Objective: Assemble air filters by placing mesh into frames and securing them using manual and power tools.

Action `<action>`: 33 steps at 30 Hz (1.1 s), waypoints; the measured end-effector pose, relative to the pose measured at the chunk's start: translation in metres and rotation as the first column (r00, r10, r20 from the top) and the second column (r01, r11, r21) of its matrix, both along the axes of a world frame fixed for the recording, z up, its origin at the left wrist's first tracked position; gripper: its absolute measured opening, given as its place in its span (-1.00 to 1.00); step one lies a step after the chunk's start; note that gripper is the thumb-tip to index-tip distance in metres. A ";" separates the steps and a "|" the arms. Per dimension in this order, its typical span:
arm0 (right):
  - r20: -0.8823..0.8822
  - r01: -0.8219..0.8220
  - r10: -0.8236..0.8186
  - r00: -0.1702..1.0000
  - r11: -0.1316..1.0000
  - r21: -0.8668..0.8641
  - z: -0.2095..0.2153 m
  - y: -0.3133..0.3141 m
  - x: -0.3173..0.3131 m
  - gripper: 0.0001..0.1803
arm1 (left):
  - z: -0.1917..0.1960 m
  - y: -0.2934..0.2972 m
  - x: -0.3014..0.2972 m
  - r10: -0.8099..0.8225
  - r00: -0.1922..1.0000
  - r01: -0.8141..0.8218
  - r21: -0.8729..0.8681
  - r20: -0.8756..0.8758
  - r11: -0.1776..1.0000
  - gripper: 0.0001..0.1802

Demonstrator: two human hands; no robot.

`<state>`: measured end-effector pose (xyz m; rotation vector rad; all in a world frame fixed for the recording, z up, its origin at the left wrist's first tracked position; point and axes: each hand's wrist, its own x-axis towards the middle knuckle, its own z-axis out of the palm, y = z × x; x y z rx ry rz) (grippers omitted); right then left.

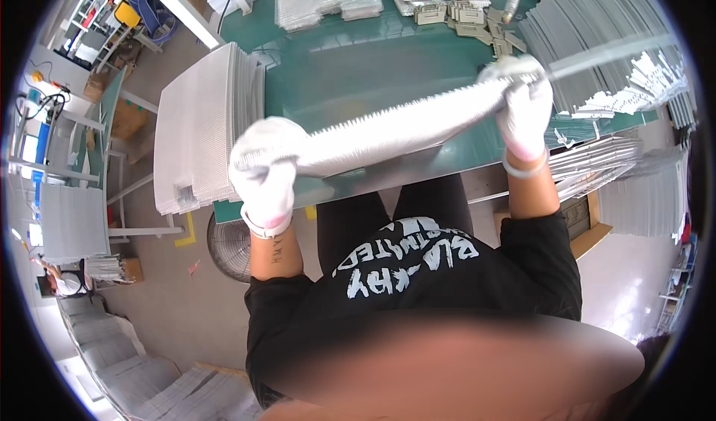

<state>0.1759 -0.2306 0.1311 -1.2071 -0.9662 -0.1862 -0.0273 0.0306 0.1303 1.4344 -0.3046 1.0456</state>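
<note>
My left hand (267, 175), in a white glove, is closed around one end of a pale, ribbed plastic sheet (395, 132). The other end is gripped by my right hand (526, 108), also gloved and raised farther from my body. Between them the sheet spans the near part of the green tabletop (339, 74), tilted up to the right, its toothed-looking long edge facing away from me. My fingertips are partly hidden behind the sheet's ends.
A tall stack of similar sheets (201, 119) stands at the table's left edge. Flat sheets (328, 2) lie at the back, beside olive-grey plastic pieces (466, 20). More stacked sheets (597, 26) fill the right side. A round fan (230, 248) sits below; another person (71, 281) is far left.
</note>
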 end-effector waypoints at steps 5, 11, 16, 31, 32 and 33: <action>0.032 -0.253 0.252 0.967 0.967 0.025 0.005 -0.018 -0.037 -0.58 | -0.062 0.031 -0.017 -0.464 0.768 0.616 0.313 -0.441 0.723 -0.55; 0.235 -0.780 0.815 0.530 0.577 -0.243 -0.008 -0.054 -0.025 -0.53 | -0.110 0.031 -0.013 0.016 0.706 0.574 0.586 -0.708 0.572 -0.45; 0.248 -0.748 0.754 0.609 0.649 -0.136 -0.020 -0.045 -0.024 -0.50 | -0.113 0.036 -0.010 0.114 0.711 0.579 0.670 -0.694 0.465 -0.47; 0.141 -0.535 0.531 0.835 0.845 -0.014 -0.020 -0.051 -0.055 -0.45 | -0.113 0.030 -0.022 0.403 0.687 0.471 0.793 -0.605 0.387 -0.46; 0.145 -0.557 0.551 0.822 0.831 -0.001 -0.026 -0.048 -0.054 -0.45 | -0.115 0.031 -0.029 0.429 0.642 0.505 0.772 -0.635 0.386 -0.45; 0.101 -0.504 0.501 0.859 0.864 0.001 -0.018 -0.051 -0.062 -0.49 | -0.112 0.033 -0.024 0.396 0.662 0.513 0.770 -0.636 0.379 -0.45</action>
